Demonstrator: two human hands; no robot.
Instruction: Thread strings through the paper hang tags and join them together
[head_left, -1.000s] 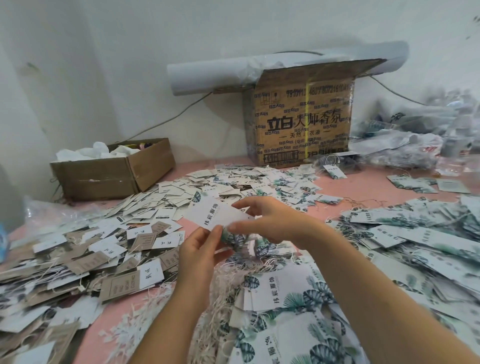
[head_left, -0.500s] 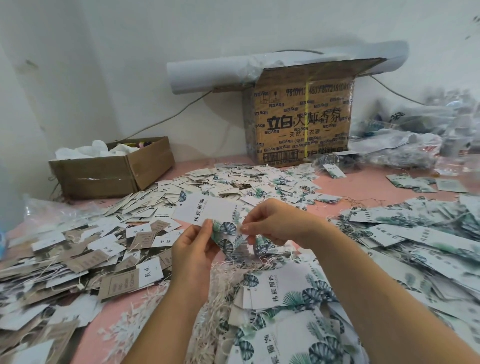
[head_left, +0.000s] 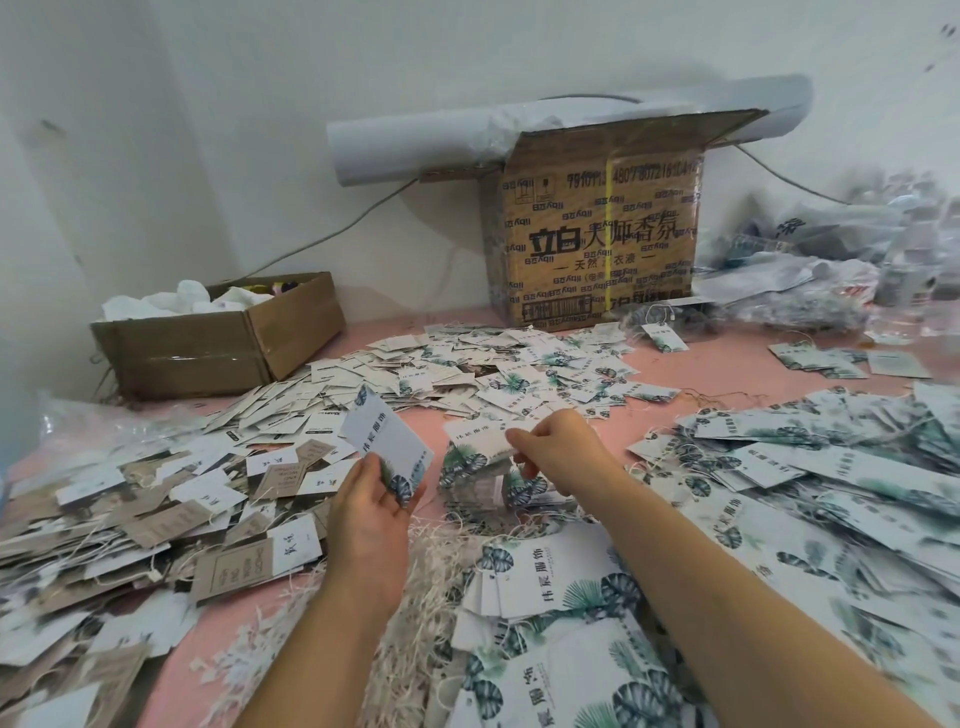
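My left hand holds a white hang tag with a green leaf print, lifted and tilted above the pink table. To its right, my right hand pinches the top tag of a small stack of leaf-print tags standing on the table. A tangle of pale strings lies on the table just under my forearms. Whether a string runs through either held tag I cannot tell.
Loose white and brown tags cover the left side, more leaf-print tags the right and centre back. A low open carton sits back left, a tall printed carton under a paper roll at the back.
My hands held one tag together between them; now they have parted. The left hand keeps a tag raised, and the right has moved right and down onto the stack.
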